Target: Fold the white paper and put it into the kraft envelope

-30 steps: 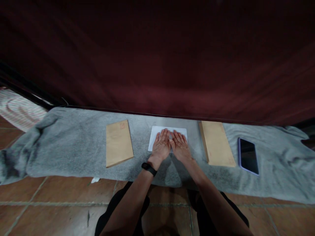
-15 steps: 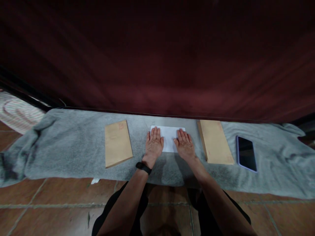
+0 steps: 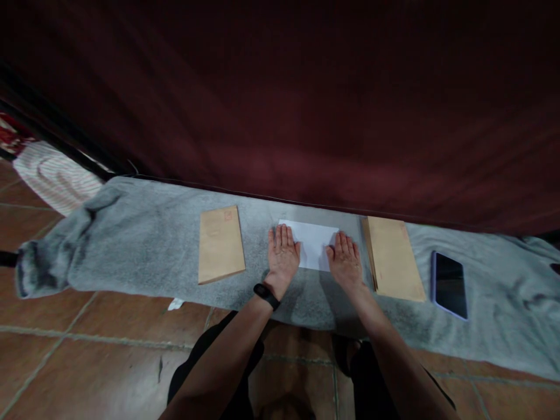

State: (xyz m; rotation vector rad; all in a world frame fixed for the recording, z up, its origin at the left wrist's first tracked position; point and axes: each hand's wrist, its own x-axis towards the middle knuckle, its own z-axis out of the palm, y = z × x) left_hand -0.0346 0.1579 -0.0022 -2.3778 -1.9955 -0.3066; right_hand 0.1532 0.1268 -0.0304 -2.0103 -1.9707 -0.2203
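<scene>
A white sheet of paper (image 3: 313, 244) lies flat on the grey cloth (image 3: 144, 239) in front of me. My left hand (image 3: 283, 252) rests palm down at its left end, fingers stretched out and pointing away from me. At the right end lies my right hand (image 3: 345, 259), also flat, its thumb apart from the fingers. Both hands cover parts of the paper's ends. Left of my hands is a brown envelope (image 3: 221, 245), and close to the right hand lies a stack of brown envelopes (image 3: 394, 259).
A phone (image 3: 450, 286) with a purple edge lies right of the stack. A dark red curtain-like cloth (image 3: 280, 146) hangs behind the covered surface. Tiled floor (image 3: 109, 361) and a small white scrap (image 3: 175, 304) show along the near side. Striped fabric (image 3: 59, 175) is at far left.
The whole view has shifted and tilted slightly, so things sit a little farther right. Both hands stay flat at the paper's ends, the right one slightly more off its edge.
</scene>
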